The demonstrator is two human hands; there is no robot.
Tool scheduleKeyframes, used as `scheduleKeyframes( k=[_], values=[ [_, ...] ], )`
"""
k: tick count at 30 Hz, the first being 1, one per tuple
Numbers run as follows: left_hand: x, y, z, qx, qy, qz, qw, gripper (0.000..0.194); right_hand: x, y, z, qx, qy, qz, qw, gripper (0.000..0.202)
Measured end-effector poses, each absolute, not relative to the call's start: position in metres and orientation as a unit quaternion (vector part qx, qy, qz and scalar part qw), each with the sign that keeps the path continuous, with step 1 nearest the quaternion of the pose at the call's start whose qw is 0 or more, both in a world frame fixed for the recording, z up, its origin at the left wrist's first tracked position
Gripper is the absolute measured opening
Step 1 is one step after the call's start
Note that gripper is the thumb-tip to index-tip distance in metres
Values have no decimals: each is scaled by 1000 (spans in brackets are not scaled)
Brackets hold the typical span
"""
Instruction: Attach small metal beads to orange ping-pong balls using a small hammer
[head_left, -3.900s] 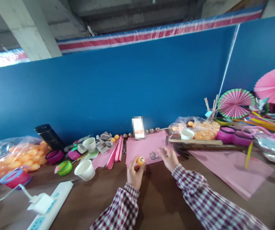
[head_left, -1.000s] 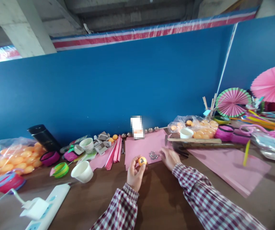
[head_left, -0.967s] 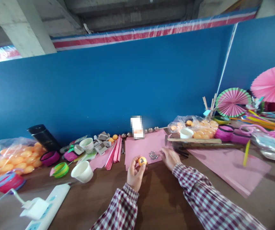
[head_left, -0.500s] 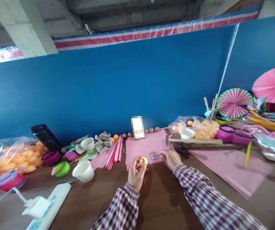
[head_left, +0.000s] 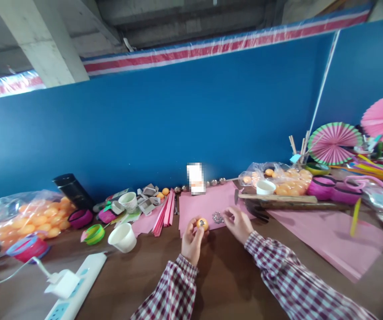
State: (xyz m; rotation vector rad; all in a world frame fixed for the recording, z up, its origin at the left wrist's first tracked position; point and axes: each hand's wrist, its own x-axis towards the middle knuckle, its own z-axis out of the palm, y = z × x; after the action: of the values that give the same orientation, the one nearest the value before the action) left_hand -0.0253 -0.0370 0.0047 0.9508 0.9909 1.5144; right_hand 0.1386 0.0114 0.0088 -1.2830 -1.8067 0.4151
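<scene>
My left hand (head_left: pixel 192 243) is closed around an orange ping-pong ball (head_left: pixel 204 221), holding it by the sides with fingers and thumb. Small silvery bits show on the side of the ball facing me. To its right, a little heap of shiny silvery pieces (head_left: pixel 217 217) lies on the near edge of a pink paper sheet (head_left: pixel 194 207). My right hand (head_left: pixel 239 224) is just right of that heap, its thumb and fingertips drawn together in a pinch. Whatever is between those fingertips is too small to make out.
Left stand white cups (head_left: pixel 122 238), a power strip (head_left: pixel 78 284) with a plug, and a bag of orange balls (head_left: pixel 34 220). A wooden-handled hammer (head_left: pixel 278 198) lies at right, near another ball bag (head_left: pixel 291 181). A blue partition (head_left: pixel 178 115) rises behind.
My view has swung slightly left. My right hand's fingertips have drawn together beside the silvery heap and lifted a little. My left hand keeps hold of the ping-pong ball.
</scene>
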Motion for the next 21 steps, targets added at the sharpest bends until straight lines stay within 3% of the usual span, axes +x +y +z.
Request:
scheduleKeyframes(
  k=[7, 12, 16, 21],
  values=[
    [-28, -32, 2, 283, 371, 681, 564, 34, 108, -19, 15, -412, -733, 304, 448, 14],
    [-27, -32, 3, 293, 378, 671, 566, 41, 102, -26, 18, -385, -716, 355, 461, 12],
    [-28, -32, 0, 314, 381, 665, 561, 41, 104, -21, 14, -386, -697, 392, 460, 21],
    [-30, -31, -4, 367, 404, 645, 535, 42, 102, -15, 10, -367, -633, 502, 461, 25]
  ],
)
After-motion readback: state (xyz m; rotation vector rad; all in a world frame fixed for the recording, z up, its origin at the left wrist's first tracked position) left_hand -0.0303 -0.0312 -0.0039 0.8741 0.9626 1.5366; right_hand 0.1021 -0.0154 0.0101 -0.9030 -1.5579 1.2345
